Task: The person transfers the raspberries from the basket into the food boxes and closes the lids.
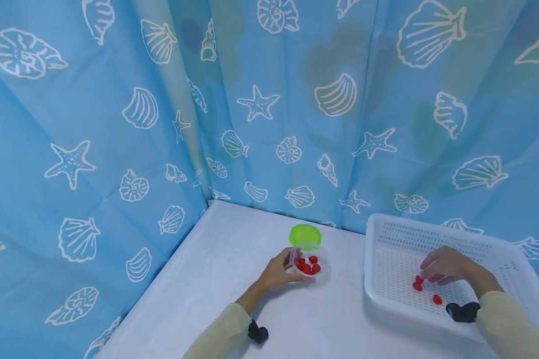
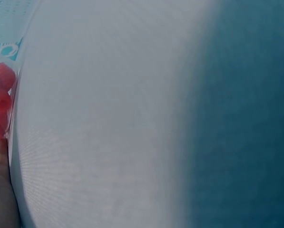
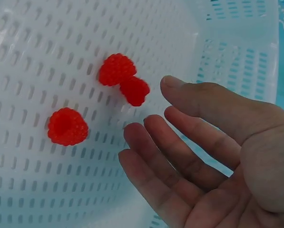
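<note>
My left hand (image 1: 278, 271) grips a clear round container (image 1: 324, 267) from its left side, tilted a little, with several red raspberries (image 1: 306, 268) inside. In the left wrist view, fingertips (image 2: 2, 159) touch the container below the berries (image 2: 3, 100). Over the white basket (image 1: 388, 294), my right hand (image 1: 449, 267) hangs with fingers apart. The right wrist view shows this hand (image 3: 213, 156) holding nothing, beside two raspberries that touch each other (image 3: 117, 70). A third raspberry (image 3: 68, 127) lies apart on the perforated basket floor.
A green lid (image 1: 305, 235) lies on the white table (image 1: 193, 294) behind the clear container. The basket takes up the right side of the table. A blue curtain (image 1: 269, 129) with white shell and starfish prints stands behind and along the left.
</note>
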Demonstrator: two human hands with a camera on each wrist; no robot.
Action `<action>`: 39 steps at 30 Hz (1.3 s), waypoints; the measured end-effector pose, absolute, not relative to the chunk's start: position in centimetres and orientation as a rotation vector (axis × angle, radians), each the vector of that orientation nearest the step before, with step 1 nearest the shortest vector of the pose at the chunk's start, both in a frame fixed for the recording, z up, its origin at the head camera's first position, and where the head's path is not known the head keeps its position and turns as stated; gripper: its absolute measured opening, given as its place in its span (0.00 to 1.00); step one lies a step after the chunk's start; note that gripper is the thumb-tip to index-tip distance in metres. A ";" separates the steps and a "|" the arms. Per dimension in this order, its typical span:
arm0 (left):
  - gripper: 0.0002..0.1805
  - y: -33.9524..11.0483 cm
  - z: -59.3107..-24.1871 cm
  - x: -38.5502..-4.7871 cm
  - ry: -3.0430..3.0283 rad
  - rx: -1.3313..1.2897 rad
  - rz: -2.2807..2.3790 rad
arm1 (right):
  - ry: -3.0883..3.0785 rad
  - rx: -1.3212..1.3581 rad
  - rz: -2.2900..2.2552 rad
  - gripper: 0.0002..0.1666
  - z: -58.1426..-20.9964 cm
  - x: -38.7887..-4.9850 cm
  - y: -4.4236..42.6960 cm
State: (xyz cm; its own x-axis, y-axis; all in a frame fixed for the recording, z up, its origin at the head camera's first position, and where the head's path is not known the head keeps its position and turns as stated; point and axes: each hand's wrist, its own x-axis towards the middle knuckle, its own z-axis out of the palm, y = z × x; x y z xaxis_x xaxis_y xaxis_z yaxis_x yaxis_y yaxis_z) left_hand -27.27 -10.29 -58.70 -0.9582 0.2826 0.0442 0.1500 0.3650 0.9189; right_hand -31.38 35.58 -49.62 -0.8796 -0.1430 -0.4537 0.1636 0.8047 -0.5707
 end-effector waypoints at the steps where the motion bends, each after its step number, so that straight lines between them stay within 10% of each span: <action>1: 0.42 -10.3 -58.7 -27.2 2.493 0.396 1.656 | 2.505 0.018 -0.853 0.32 -49.8 -31.4 35.7; 39: 0.42 -10.4 -58.5 -27.1 2.496 0.408 1.645 | 2.572 -0.056 -0.723 0.22 -50.6 -31.4 35.1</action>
